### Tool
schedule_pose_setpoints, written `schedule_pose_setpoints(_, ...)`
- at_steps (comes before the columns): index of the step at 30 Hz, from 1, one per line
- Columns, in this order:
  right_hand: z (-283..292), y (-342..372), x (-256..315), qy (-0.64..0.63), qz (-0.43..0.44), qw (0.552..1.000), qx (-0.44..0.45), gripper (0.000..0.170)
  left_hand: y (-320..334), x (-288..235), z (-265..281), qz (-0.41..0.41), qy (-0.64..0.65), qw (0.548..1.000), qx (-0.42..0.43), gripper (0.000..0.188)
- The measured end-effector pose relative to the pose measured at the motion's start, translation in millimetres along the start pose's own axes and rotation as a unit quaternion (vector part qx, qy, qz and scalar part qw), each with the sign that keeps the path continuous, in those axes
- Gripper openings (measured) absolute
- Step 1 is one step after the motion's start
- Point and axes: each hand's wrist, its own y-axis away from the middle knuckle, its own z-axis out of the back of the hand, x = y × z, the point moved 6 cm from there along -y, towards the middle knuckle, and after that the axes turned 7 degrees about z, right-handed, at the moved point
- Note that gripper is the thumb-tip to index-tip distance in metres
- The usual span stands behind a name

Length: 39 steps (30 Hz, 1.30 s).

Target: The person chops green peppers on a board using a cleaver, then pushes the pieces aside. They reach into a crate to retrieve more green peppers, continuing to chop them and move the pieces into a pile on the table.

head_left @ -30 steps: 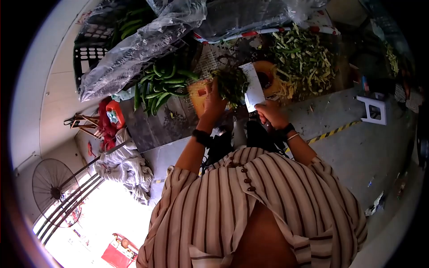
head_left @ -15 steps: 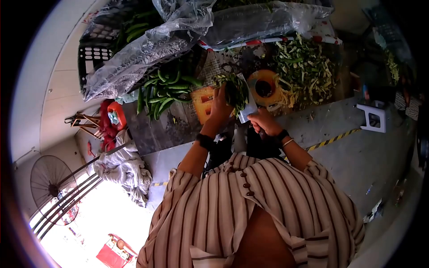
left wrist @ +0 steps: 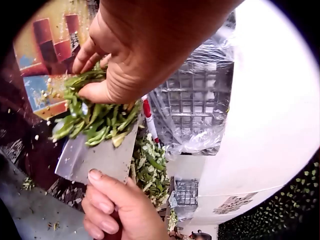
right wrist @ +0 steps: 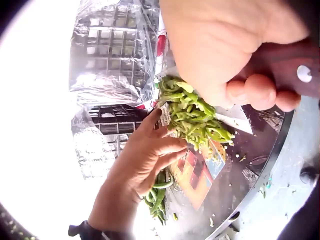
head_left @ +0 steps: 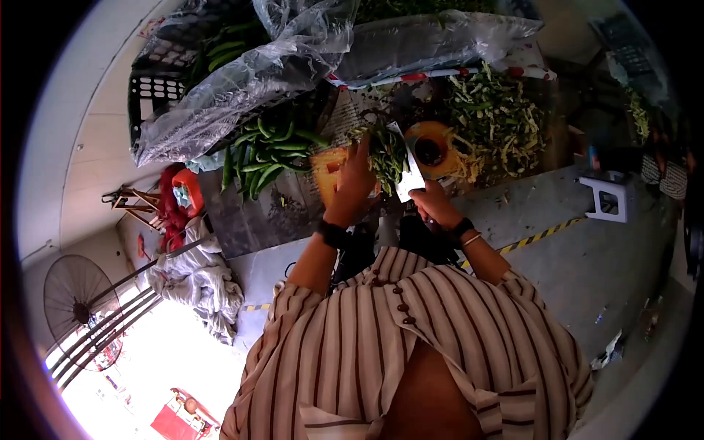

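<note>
In the head view my right hand (head_left: 434, 204) grips a cleaver (head_left: 409, 180) by its handle, the broad blade pointing away from me. A heap of sliced green peppers (left wrist: 100, 117) lies against and over the blade, as the left wrist view shows. My left hand (head_left: 356, 180) holds the heap from the other side, thumb and fingers about the slices. The right wrist view shows the left fingers (right wrist: 167, 145) along the heap's edge. The dark red cleaver handle (right wrist: 280, 65) lies in my right palm. Beneath is a low work surface with a yellow-orange patterned piece (head_left: 328, 176).
Whole green peppers (head_left: 268, 158) are piled on the left. On the right lies a larger pile of cut peppers (head_left: 499, 121), beside an orange ring-shaped piece (head_left: 433, 150). Plastic-draped crates (head_left: 155, 92) stand behind. A white stool (head_left: 605, 198) is on the floor at right.
The cleaver and my right hand have drawn slightly toward me and left, the blade tilting. My left hand stays at the sliced peppers. The head view has shifted a little.
</note>
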Motion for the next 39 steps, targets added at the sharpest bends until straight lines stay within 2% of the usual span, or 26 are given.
schedule_pose_setpoints(2, 2.2, 1.7, 0.8, 0.042, 0.015, 0.999, -0.020, 0.033, -14.8, 1.7, 9.7, 0.001, -0.076, 0.997, -0.007, 0.069)
schedule_pose_setpoints(3, 4.4, 1.4, 0.2, 0.049, 0.022, 0.998, -0.032, 0.035, -22.5, 2.4, 14.6, -0.020, -0.086, 0.995, -0.045, 0.056)
schedule_pose_setpoints(4, 7.4, 1.4, -1.3, 0.055, 0.029, 0.997, -0.044, 0.037, -31.7, 2.9, 14.5, -0.020, -0.087, 0.995, -0.045, 0.056)
schedule_pose_setpoints(6, 10.2, 2.1, -5.0, 0.064, 0.032, 0.996, -0.049, 0.033, -50.8, -3.4, 15.7, -0.070, -0.099, 0.990, -0.073, 0.050)
schedule_pose_setpoints(7, 13.1, 3.2, -5.3, 0.081, 0.030, 0.994, -0.064, 0.029, -63.7, -2.9, 12.3, -0.059, -0.103, 0.991, -0.066, 0.040)
schedule_pose_setpoints(9, 19.3, 4.9, -11.3, 0.098, 0.027, 0.992, -0.081, 0.026, -84.4, -5.4, 5.9, -0.051, -0.111, 0.991, -0.048, 0.037)
schedule_pose_setpoints(11, 29.1, 6.1, -14.5, 0.255, 0.119, 0.952, -0.121, 0.024, -99.8, -10.0, 1.5, -0.037, -0.133, 0.990, -0.028, 0.031)
schedule_pose_setpoints(14, 38.6, 13.6, -24.8, 0.236, 0.107, 0.954, -0.149, 0.024, -111.8, -15.7, -5.3, 0.003, -0.143, 0.990, 0.019, 0.030)
schedule_pose_setpoints(17, 43.4, 22.3, -18.2, 0.240, 0.127, 0.948, -0.166, 0.024, -113.0, -23.6, -9.5, -0.040, -0.194, 0.980, 0.007, 0.026)
schedule_pose_setpoints(20, 47.5, 26.2, -21.2, 0.221, 0.110, 0.950, -0.190, 0.024, -116.3, -23.2, -17.9, -0.012, -0.245, 0.968, 0.057, 0.022)
schedule_pose_setpoints(24, 50.3, 28.6, -19.0, 0.243, 0.109, 0.943, -0.200, 0.023, -124.5, -15.6, -28.7, -0.025, -0.293, 0.953, 0.068, 0.019)
schedule_pose_setpoints(27, 51.7, 28.1, -19.3, 0.252, 0.111, 0.941, -0.196, 0.022, -121.9, -16.1, -27.2, -0.029, -0.288, 0.955, 0.057, 0.019)
schedule_pose_setpoints(30, 53.2, 26.5, -19.4, 0.210, 0.119, 0.951, -0.193, 0.025, -105.1, -16.7, -8.3, -0.030, -0.225, 0.974, 0.017, 0.016)
schedule_pose_setpoints(32, 54.8, 26.1, -25.1, 0.155, 0.056, 0.967, -0.194, 0.023, -87.0, -10.6, 13.6, -0.080, -0.129, 0.988, -0.033, 0.016)
schedule_pose_setpoints(33, 53.8, 24.9, -22.2, 0.156, 0.056, 0.968, -0.189, 0.023, -74.2, -4.0, 23.5, -0.067, -0.109, 0.990, -0.051, 0.015)
schedule_pose_setpoints(34, 52.9, 24.1, -18.7, 0.152, 0.062, 0.968, -0.188, 0.024, -62.1, 5.6, 31.0, -0.062, -0.109, 0.991, -0.054, 0.015)
schedule_pose_setpoints(36, 49.8, 20.4, -13.1, 0.150, 0.067, 0.970, -0.182, 0.025, -38.0, 32.9, 41.7, -0.009, -0.028, 0.999, -0.017, 0.016)
schedule_pose_setpoints(39, 36.8, 16.5, 8.7, 0.167, 0.079, 0.969, -0.162, 0.027, 2.9, 57.6, 44.8, -0.024, -0.011, 1.000, -0.012, 0.016)
